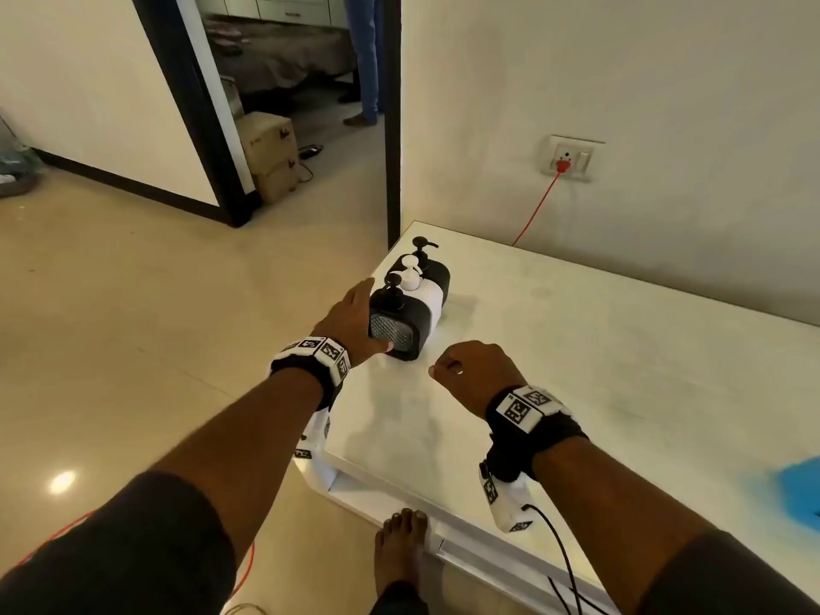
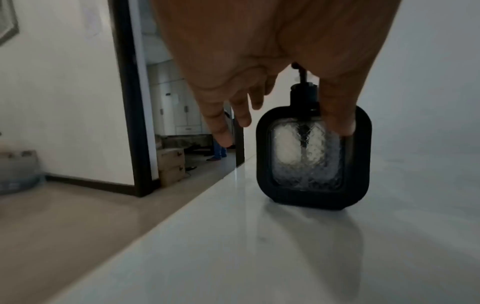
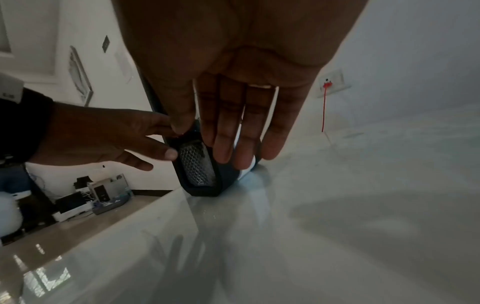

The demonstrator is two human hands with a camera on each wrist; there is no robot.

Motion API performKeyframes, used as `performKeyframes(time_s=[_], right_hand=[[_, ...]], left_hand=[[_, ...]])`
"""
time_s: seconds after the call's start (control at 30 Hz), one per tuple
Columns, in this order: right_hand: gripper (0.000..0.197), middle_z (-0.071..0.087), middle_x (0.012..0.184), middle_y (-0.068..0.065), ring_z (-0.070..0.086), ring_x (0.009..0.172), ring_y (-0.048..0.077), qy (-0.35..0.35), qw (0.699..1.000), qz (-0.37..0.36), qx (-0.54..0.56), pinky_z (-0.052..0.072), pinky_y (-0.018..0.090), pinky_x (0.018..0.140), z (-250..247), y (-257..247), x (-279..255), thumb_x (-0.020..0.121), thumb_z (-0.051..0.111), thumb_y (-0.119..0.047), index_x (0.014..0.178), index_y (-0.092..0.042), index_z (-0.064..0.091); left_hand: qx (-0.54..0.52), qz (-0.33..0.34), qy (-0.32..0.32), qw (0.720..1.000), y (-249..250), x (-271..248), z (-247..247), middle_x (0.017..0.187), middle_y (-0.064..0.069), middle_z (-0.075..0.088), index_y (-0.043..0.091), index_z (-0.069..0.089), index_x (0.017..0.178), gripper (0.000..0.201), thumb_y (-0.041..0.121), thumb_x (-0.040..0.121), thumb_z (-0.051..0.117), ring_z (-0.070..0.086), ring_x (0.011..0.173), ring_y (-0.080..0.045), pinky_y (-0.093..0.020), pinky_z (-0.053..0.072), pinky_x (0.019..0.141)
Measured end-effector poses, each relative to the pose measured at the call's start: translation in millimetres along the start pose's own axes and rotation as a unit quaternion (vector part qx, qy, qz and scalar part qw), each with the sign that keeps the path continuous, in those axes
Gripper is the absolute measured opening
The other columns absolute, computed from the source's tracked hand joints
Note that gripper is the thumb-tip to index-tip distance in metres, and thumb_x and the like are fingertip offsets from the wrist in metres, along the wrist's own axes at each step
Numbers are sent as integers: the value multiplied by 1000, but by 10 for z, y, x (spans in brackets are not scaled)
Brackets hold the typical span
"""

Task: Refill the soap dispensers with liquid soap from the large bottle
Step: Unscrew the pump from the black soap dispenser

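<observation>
Head view: three dispensers stand in a row near the left corner of the white table (image 1: pixel 599 348), touching one another: a black one (image 1: pixel 401 324) nearest, a white one (image 1: pixel 428 295) behind it, another black one (image 1: pixel 437 270) at the back. No large bottle shows. The left hand (image 1: pixel 350 321) is spread at the near dispenser's left side, thumb on its textured clear front, fingers straight, not closed round it. The right hand (image 1: pixel 477 370) hovers apart over the table, released and holding nothing, fingers straight in the right wrist view. No brand or label is readable; only square coded markers on the wristbands (image 1: pixel 523 408). A red cord (image 1: pixel 537 210) runs from the wall socket (image 1: pixel 572 159).
</observation>
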State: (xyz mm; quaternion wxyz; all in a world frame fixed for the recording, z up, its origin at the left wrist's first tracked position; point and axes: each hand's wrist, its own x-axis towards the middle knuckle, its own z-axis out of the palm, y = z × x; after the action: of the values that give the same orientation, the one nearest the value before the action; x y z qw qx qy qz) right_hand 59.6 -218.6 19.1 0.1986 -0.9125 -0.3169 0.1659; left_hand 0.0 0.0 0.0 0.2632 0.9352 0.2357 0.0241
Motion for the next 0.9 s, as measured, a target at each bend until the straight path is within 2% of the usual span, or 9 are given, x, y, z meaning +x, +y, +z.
performKeyframes(time_s=[0.13, 0.33, 0.43, 0.5, 0.57, 0.63, 0.7, 0.8, 0.9], right_hand=[[24, 69, 106, -4, 61, 102, 20, 7, 999, 11, 47, 50, 36, 91, 164, 188, 41, 92, 62, -43, 98, -22, 72], [18, 69, 104, -9, 63, 99, 15, 27, 995, 26, 90, 50, 32, 89, 298, 411, 33, 89, 65, -44, 97, -28, 70], [18, 69, 104, -11, 63, 99, 13, 31, 995, 27, 96, 49, 30, 89, 269, 503, -45, 89, 65, -44, 98, -29, 69], [18, 69, 105, -12, 63, 100, 12, 37, 994, 33, 103, 48, 28, 88, 210, 576, -150, 89, 65, -44, 99, -30, 69], [20, 68, 106, -13, 62, 101, 10, 49, 992, 36, 108, 47, 25, 89, 122, 670, -297, 90, 65, -44, 102, -30, 70], [20, 67, 105, -15, 62, 100, 8, 82, 987, 49, 131, 45, 22, 88, 17, 796, -500, 90, 66, -42, 104, -30, 70], [17, 68, 97, -19, 65, 94, 7, 131, 972, 70, 182, 47, 23, 86, -100, 956, -757, 88, 70, -39, 102, -30, 71], [19, 71, 97, -17, 70, 82, 10, 191, 941, 100, 260, 54, 32, 87, -241, 1208, -1185, 87, 72, -33, 105, -31, 70], [29, 71, 105, -15, 69, 80, 9, 235, 919, 120, 294, 56, 37, 85, -347, 1446, -1543, 87, 73, -32, 115, -33, 66]], left_hand=[[-71, 1, 15, 997, -75, 94, 141, 156, -12, 39, 15, 31, 159, 105, 24, 74, 92, 44, 141, -35, -44, 38, 117], [-7, -4, 22, 1000, -81, 108, 184, 142, -15, 42, 20, 40, 156, 93, 28, 78, 90, 54, 125, -41, -49, 43, 112], [-27, -16, 36, 999, -81, 72, 179, 138, -12, 48, 17, 54, 140, 70, 29, 80, 88, 60, 116, -38, -48, 50, 102], [-44, -23, 23, 998, -39, -5, 184, 133, -10, 57, 14, 56, 129, 58, 26, 82, 87, 64, 103, -35, -44, 53, 92], [-58, -22, 10, 998, 61, -107, 192, 124, -8, 65, 14, 54, 126, 52, 24, 85, 84, 65, 92, -31, -39, 52, 84], [-68, -10, 0, 998, 260, -251, 214, 117, -9, 67, 14, 53, 126, 51, 22, 86, 83, 65, 87, -29, -37, 52, 80], [-92, 14, -12, 996, 530, -408, 284, 116, -8, 67, 13, 53, 126, 51, 22, 86, 83, 67, 87, -30, -41, 58, 80], [-143, 53, -38, 988, 1024, -650, 455, 119, -1, 64, 14, 53, 126, 54, 22, 84, 85, 68, 85, -27, -41, 60, 79], [-174, 78, -63, 980, 1454, -877, 715, 119, 6, 64, 22, 55, 119, 51, 22, 80, 88, 68, 80, -18, -38, 59, 79]])
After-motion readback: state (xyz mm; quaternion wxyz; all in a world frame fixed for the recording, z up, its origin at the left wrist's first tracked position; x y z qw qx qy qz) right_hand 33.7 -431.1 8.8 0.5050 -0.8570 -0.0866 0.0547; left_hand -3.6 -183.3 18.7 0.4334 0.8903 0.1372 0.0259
